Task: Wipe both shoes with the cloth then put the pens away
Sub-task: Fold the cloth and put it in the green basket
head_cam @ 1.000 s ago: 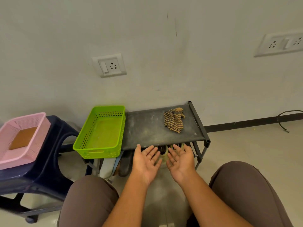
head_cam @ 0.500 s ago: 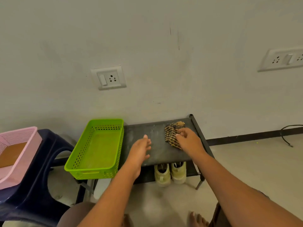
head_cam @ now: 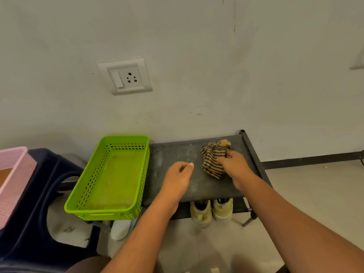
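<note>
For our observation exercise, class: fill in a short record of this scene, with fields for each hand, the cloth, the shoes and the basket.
right hand: grips the striped cloth on the rack
left hand: loosely curled, holds nothing, over the rack
shoes: pale pair under the rack top, untouched
green basket: left of the cloth, nothing visible inside

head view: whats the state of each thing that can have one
cloth, crumpled on the rack top, gripped by the right hand
left hand, loosely curled, holding nothing
shoes, side by side under the rack top, untouched
green basket, upright, open-topped
wall socket, nothing plugged in
</note>
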